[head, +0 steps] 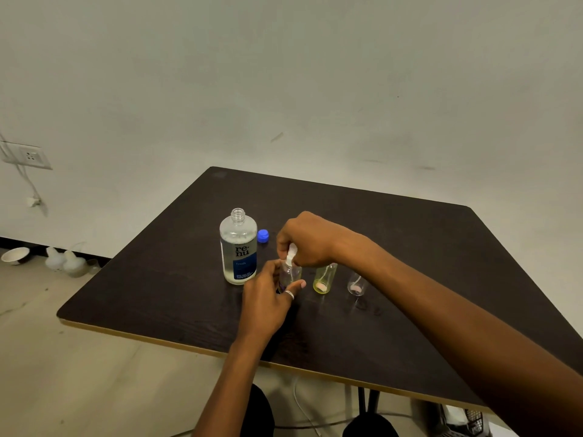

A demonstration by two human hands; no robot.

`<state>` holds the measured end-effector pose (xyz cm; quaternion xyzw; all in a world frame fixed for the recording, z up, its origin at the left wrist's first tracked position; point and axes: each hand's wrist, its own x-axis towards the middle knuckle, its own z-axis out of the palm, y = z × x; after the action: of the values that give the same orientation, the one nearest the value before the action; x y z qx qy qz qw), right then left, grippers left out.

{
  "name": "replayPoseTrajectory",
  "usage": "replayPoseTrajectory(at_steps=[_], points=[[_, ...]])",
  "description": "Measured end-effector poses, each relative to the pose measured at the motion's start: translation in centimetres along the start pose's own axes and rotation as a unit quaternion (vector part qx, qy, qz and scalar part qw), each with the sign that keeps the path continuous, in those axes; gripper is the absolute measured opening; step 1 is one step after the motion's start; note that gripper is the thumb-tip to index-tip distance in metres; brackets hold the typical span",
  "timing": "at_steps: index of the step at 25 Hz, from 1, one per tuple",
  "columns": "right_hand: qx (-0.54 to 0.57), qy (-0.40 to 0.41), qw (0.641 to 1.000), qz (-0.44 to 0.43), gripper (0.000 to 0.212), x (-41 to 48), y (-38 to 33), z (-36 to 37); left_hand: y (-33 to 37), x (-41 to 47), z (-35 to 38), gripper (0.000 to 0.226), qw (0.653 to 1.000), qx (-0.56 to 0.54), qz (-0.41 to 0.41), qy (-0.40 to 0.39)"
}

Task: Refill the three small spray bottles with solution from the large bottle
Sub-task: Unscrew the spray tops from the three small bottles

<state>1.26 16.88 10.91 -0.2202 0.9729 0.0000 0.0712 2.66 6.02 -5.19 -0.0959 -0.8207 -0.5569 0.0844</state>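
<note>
Head view, left hand (268,298): my fingers curl round the leftmost small bottle (293,274) on the table (410,247).
Right hand (307,239): fingers pinch its spray top (291,252).
Large bottle (238,247): uncapped, upright, just left.

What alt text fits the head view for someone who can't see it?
The left hand holds the leftmost small spray bottle on a dark table while the right hand pinches its white spray top. The large bottle stands uncapped beside its blue cap.
</note>
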Motion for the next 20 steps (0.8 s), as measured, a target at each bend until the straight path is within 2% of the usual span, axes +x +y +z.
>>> replayPoseTrajectory(at_steps=[4, 7, 11, 13, 16, 20], points=[[0.01, -0.002, 1.0, -0.017, 0.023, -0.1, 0.3, 0.1, 0.0, 0.0, 0.0, 0.042, 1.0, 0.0, 0.004, 0.0], [0.016, 0.028, 0.999, 0.016, 0.021, 0.3, 0.3, -0.2, 0.0, 0.0, 0.0, 0.047, 1.0, -0.003, 0.001, -0.001], [-0.051, 0.071, 0.993, 0.077, 0.046, 0.5, -0.3, 0.4, 0.0, 0.0, 0.0, 0.048, 1.0, -0.008, 0.001, -0.007], [-0.058, 0.061, 0.994, 0.074, 0.038, 0.5, -0.5, 0.9, 0.2, -0.1, -0.2, 0.047, 1.0, -0.004, 0.005, -0.006], [-0.027, 0.012, 0.999, 0.026, 0.008, 0.3, -0.3, 0.4, 0.2, -0.1, -0.2, 0.044, 1.0, -0.006, 0.005, -0.002], [0.0, -0.012, 1.0, -0.015, 0.021, 0.0, 0.1, 0.0, 0.0, -0.1, -0.1, 0.04, 1.0, -0.004, 0.01, -0.001]])
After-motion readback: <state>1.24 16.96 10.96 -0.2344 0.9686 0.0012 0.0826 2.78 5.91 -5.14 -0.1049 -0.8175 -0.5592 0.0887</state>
